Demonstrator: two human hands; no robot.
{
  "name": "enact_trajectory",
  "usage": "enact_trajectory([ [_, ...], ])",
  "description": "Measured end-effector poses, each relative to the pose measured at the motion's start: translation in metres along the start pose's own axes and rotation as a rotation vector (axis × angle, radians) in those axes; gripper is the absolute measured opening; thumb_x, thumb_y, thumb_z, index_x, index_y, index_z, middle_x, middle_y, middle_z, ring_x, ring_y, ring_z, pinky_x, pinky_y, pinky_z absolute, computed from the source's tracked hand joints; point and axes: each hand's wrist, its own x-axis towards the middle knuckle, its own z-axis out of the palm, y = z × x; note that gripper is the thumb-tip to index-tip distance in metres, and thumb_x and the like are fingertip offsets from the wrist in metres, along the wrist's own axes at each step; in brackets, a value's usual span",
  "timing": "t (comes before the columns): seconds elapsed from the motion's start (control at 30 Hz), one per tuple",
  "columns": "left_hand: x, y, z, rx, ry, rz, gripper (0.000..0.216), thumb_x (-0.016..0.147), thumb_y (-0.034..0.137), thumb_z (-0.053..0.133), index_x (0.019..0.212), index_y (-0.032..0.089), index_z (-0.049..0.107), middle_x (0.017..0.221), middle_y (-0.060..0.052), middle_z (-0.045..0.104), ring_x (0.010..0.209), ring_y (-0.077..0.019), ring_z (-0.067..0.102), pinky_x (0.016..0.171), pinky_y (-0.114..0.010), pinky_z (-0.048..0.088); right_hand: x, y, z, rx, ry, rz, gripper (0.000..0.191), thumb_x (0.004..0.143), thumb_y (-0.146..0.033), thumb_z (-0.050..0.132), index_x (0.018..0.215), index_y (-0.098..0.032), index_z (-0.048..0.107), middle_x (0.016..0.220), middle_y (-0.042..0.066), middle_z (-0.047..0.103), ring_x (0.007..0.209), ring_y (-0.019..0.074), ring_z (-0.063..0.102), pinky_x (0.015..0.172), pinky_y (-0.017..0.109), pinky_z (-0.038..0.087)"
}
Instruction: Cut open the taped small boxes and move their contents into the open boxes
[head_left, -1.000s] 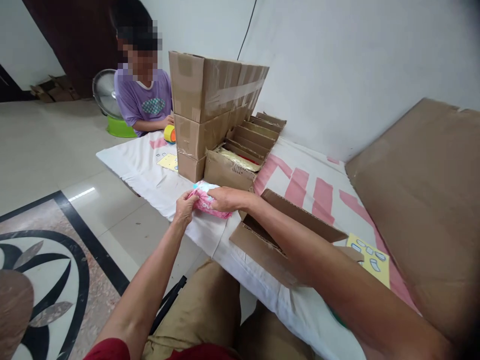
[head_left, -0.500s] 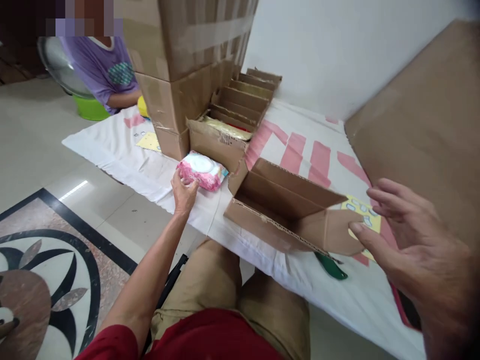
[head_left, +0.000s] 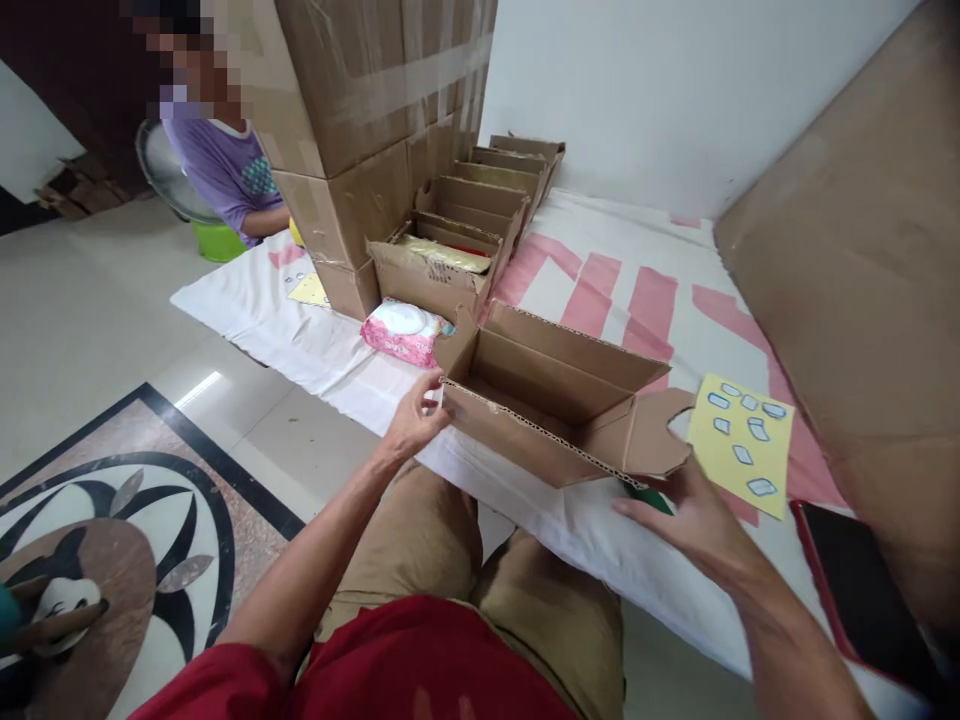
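An open, unfilled cardboard box (head_left: 525, 440) sits at the near edge of the table, its end flaps standing out. At its left front corner, my left hand (head_left: 415, 418) has its fingers bent, the tips on the cardboard. My right hand (head_left: 686, 515) is at the box's right end, just below the flap; its thumb is stretched away from the fingers, whose tips are partly hidden by the flap. Behind my left hand lies a pink and white pack of wipes (head_left: 405, 332). A green-handled tool (head_left: 646, 494) lies partly covered by the box and my right hand.
Several open boxes (head_left: 480, 205) stand in a row beside a tall taped carton stack (head_left: 367, 130). A yellow sheet with drawn shapes (head_left: 742, 445) and a phone (head_left: 862, 570) lie at right, near a big cardboard panel (head_left: 847, 250). Another person (head_left: 225, 175) sits behind the stack.
My left hand has left the pack of wipes and moved right to the box's corner. My right hand has come down and left to the box's right end.
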Motion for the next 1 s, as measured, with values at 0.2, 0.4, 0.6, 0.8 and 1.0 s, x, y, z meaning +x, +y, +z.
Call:
enact_trajectory([
  [0.2, -0.038, 0.004, -0.019, -0.003, 0.184, -0.118, 0.036, 0.067, 0.03, 0.075, 0.099, 0.018, 0.064, 0.091, -0.002, 0.071, 0.086, -0.02, 0.068, 0.084, -0.035, 0.056, 0.006, -0.042, 0.073, 0.031, -0.062, -0.021, 0.056, 0.071, -0.064, 0.08, 0.105, -0.02, 0.078, 0.099, 0.014, 0.081, 0.108, 0.0422, 0.074, 0.094, 0.054, 0.06],
  [0.4, -0.017, 0.003, -0.115, -0.045, 0.532, -0.092, 0.055, 0.059, 0.052, 0.083, 0.099, 0.018, 0.066, 0.1, -0.007, 0.075, 0.099, -0.0248, 0.07, 0.092, -0.038, 0.057, 0.049, -0.123, 0.173, 0.128, -0.115, -0.137, 0.073, 0.076, -0.042, 0.079, 0.141, -0.017, 0.058, 0.136, 0.018, 0.07, 0.122, 0.0383, 0.069, 0.102, 0.057, 0.056],
  [0.6, -0.01, -0.017, -0.116, 0.081, 0.689, -0.22, 0.091, 0.063, 0.06, 0.086, 0.137, 0.015, 0.058, 0.146, -0.022, 0.058, 0.123, -0.0348, 0.064, 0.088, -0.041, 0.059, 0.07, -0.13, 0.23, 0.112, 0.043, -0.245, 0.083, 0.076, -0.032, 0.078, 0.151, -0.019, 0.045, 0.15, 0.02, 0.06, 0.138, 0.0372, 0.059, 0.113, 0.057, 0.05],
  [0.8, -0.025, -0.039, -0.067, 0.026, 0.556, -0.245, 0.109, 0.069, 0.065, 0.085, 0.159, 0.026, 0.037, 0.159, -0.021, 0.046, 0.112, -0.0302, 0.071, 0.079, -0.039, 0.064, 0.059, -0.097, 0.25, 0.07, 0.082, -0.275, 0.088, 0.074, -0.029, 0.078, 0.154, -0.025, 0.04, 0.148, 0.015, 0.062, 0.134, 0.0369, 0.061, 0.107, 0.056, 0.053],
  [1.0, 0.008, -0.031, -0.059, 0.102, 0.532, -0.278, 0.117, 0.065, 0.069, 0.084, 0.159, 0.019, 0.037, 0.156, -0.025, 0.048, 0.107, -0.0335, 0.074, 0.087, -0.049, 0.064, 0.083, -0.09, 0.252, -0.01, 0.097, -0.257, 0.081, 0.078, -0.032, 0.075, 0.152, -0.027, 0.044, 0.14, 0.014, 0.066, 0.126, 0.0367, 0.065, 0.1, 0.052, 0.054],
])
